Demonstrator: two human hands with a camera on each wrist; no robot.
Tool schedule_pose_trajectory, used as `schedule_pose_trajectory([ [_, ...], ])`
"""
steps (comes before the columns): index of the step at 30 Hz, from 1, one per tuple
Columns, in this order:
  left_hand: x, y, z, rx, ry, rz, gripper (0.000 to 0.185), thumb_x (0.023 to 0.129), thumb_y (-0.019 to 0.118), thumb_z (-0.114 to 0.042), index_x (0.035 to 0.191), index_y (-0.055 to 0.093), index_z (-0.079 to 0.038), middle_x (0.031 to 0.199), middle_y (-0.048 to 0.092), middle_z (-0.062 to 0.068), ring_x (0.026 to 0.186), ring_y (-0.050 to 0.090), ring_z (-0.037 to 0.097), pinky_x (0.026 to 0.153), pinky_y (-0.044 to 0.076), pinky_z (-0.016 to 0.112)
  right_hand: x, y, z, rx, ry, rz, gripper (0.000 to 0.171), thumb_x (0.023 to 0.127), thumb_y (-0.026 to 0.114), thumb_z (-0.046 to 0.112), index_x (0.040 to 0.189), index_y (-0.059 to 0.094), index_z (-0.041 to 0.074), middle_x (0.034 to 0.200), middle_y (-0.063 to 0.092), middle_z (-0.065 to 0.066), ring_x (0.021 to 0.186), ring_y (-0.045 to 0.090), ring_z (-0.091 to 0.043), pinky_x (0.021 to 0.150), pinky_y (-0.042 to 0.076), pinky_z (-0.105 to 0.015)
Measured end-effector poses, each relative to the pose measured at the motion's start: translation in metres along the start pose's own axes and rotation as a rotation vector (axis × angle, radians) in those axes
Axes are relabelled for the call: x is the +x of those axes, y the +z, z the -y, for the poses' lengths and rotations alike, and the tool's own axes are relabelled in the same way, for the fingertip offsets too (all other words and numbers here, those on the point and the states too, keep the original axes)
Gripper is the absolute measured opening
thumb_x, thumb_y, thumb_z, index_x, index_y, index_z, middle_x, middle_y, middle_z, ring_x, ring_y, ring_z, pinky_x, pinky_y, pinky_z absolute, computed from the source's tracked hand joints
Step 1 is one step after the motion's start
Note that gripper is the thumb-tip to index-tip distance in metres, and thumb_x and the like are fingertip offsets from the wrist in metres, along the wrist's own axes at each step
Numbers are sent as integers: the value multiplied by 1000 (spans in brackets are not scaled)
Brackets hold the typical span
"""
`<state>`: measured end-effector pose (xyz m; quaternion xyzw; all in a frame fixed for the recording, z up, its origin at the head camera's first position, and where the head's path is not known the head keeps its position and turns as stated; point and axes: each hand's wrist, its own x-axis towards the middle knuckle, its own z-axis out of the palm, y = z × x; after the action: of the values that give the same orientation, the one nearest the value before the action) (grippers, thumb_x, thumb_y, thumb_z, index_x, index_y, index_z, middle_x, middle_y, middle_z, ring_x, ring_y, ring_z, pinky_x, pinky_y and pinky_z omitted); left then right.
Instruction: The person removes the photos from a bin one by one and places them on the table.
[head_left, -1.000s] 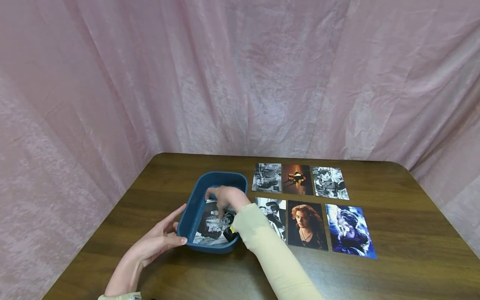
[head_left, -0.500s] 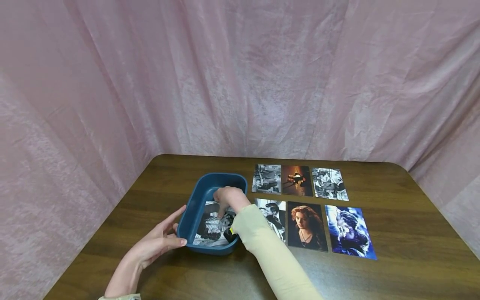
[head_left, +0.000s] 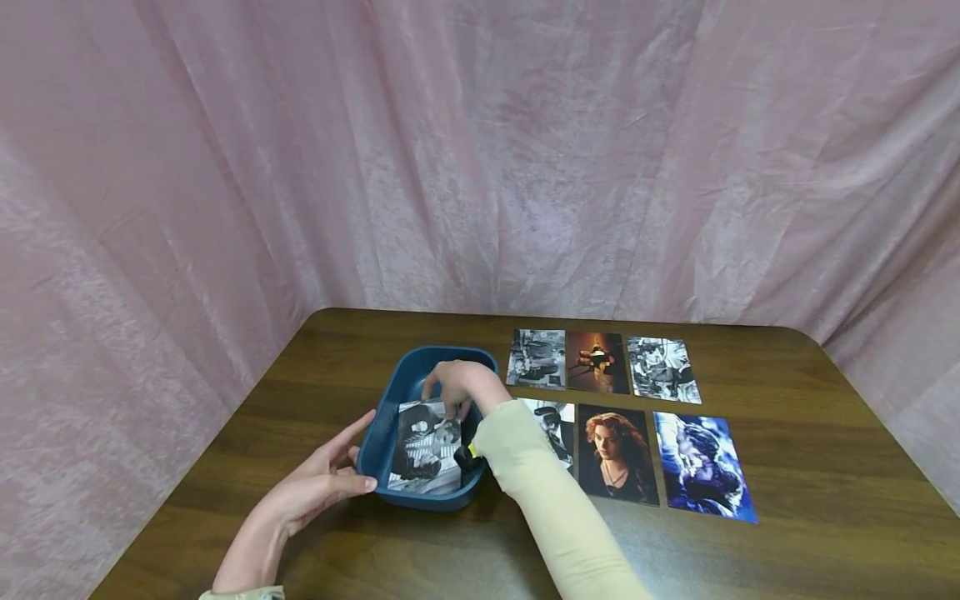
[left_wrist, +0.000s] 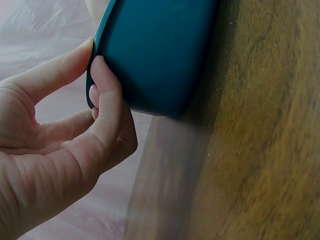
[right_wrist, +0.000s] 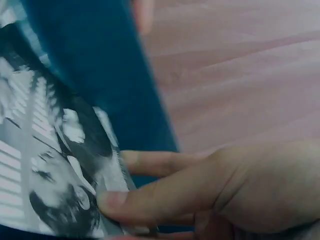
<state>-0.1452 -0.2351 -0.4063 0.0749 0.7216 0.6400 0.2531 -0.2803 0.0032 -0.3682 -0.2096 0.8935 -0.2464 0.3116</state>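
The right hand [head_left: 459, 385] reaches into the blue tray [head_left: 397, 392] and pinches the far edge of a black-and-white photo [head_left: 426, 446] between thumb and fingers [right_wrist: 150, 197], tipping that edge up off the tray floor while the near edge stays down inside. In the right wrist view the thumb lies across the print's face and the other fingers curl beneath it, with the tray's blue wall right behind. The left hand [head_left: 318, 483] steadies the tray from outside at its near left corner: the thumb tip and one finger [left_wrist: 107, 100] press against the wall, the rest of the fingers relaxed and only lightly bent, gripping nothing. The tray sits on the dark wooden bench [head_left: 787, 467], left of centre. To its right six more photos lie flat in two rows of three: a black-and-white group scene [head_left: 536, 358], an orange sunset shot [head_left: 597, 362] and another black-and-white print [head_left: 663, 369] at the back, then a partly sleeve-covered black-and-white portrait [head_left: 557, 425], a portrait of a red-haired woman [head_left: 617, 454] and a blue-toned picture [head_left: 702, 467] in front. Pink fabric [head_left: 480, 150] hangs behind the bench.
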Motion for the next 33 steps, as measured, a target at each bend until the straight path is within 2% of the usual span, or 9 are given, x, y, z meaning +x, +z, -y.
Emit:
schedule_pose_trajectory([
  [3,1,0,-1,8,-13,-12,99,87,70,-5,160,6,-23,113,43,10,83,57,10,88,53,28,-9,-12,1,115,-66,-20,46,88,62,-11,129,65,9,141,52,-18,67,68,-19,72,59,-34],
  [6,1,-1,-1,10,-31,-25,97,87,69,-4,160,8,-25,114,42,11,87,59,12,89,52,28,-19,-22,1,202,-144,-54,40,86,66,-9,123,67,6,110,68,-18,65,68,-17,72,60,-36],
  [8,0,-1,-1,12,-35,-23,97,87,68,-5,160,8,-24,115,42,12,88,59,13,89,52,27,-26,-27,0,241,-187,-75,37,85,68,-7,120,68,6,87,70,-16,63,67,-18,71,60,-37],
  [10,0,-1,-2,12,-40,-24,97,87,69,-6,160,8,-25,115,42,11,88,59,13,88,52,27,-34,-32,-3,276,-213,-98,37,85,70,-5,119,68,7,76,68,-12,62,68,-17,69,60,-37],
  [15,-1,1,-1,12,-27,-25,100,86,72,-7,160,7,-24,112,43,9,82,58,10,88,52,27,-61,-46,-12,350,-247,-163,39,87,71,0,124,64,9,79,71,-13,60,70,-19,67,60,-41],
  [20,-2,1,0,13,-17,-16,99,86,72,-7,160,8,-23,112,45,9,84,61,11,89,52,27,-96,-62,-33,404,-273,-251,33,87,71,2,120,63,5,75,70,-13,62,71,-25,66,60,-43],
  [26,-3,1,0,19,-3,4,100,87,71,-7,160,6,-23,112,46,9,84,61,9,91,52,27,-143,-80,-78,435,-268,-387,37,89,69,4,126,62,5,76,67,-10,69,71,-24,68,60,-39],
  [33,-5,-2,2,25,-5,7,99,87,70,-6,160,5,-23,111,45,8,84,59,9,91,51,27,-199,-87,-141,338,-195,-548,40,90,68,8,129,60,5,78,68,-11,69,67,-17,63,56,-32],
])
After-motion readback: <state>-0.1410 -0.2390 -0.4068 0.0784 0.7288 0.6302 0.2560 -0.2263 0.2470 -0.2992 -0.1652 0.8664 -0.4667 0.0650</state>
